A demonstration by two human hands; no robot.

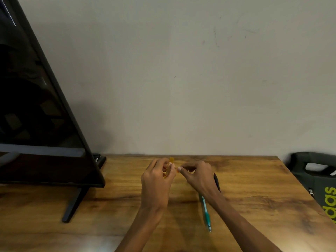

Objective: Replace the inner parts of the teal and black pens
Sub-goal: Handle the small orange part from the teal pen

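Two bare forearms enter from the bottom edge and reach forward over a wooden table [254, 179] with a brown grain pattern. Left hand [156, 179]: raised above the table near its far edge, fingers curled round a small orange piece [170, 165] held roughly upright, its top end showing above the fingers; what the piece is cannot be told. Right hand [198, 176]: just beside the left, thumb and forefinger brought together close to the orange piece in a narrow pinch; whether they hold anything between them cannot be told, as the spot is small and blurred. Teal pen [206, 214]: lying on the table under the right forearm, running from the wrist toward the near side, metal tip pointing to the camera, touched by neither hand. Black pen [217, 181]: lying on the table just right of the right hand, partly hidden behind the wrist, also untouched. Dark monitor [36, 106]: standing at the left on a black stand foot [74, 204], screen off, angled toward the plain pale wall [181, 70] behind. Dark bag [320, 180]: beside the table's right edge, with yellow-green lettering partly in view.
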